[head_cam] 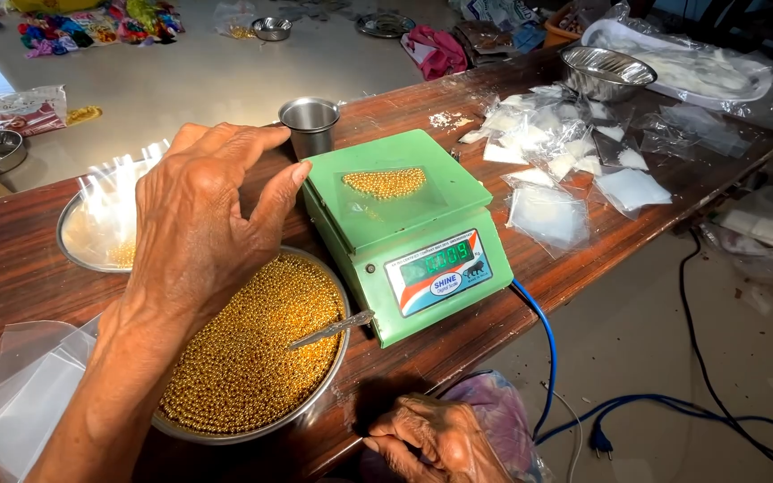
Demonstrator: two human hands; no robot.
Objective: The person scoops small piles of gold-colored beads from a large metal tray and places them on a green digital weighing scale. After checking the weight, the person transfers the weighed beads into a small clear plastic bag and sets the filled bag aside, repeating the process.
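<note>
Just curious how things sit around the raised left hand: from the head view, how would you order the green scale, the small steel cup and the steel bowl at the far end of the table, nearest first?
From the left hand:
1. Green scale, just right of the fingertips.
2. Small steel cup, slightly beyond the fingers, nearly as close.
3. Steel bowl, far right end of the table.

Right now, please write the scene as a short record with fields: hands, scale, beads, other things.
left hand: left hand raised over the steel bowl, fingers spread near the scale's edge, holding nothing
right hand: right hand at the near table edge, curled, empty as far as visible
scale: green digital scale, display lit
on scale: small bag of gold beads
bowl: gold beads with a metal scoop
behind: steel cup
right side: filled clear packets
</note>
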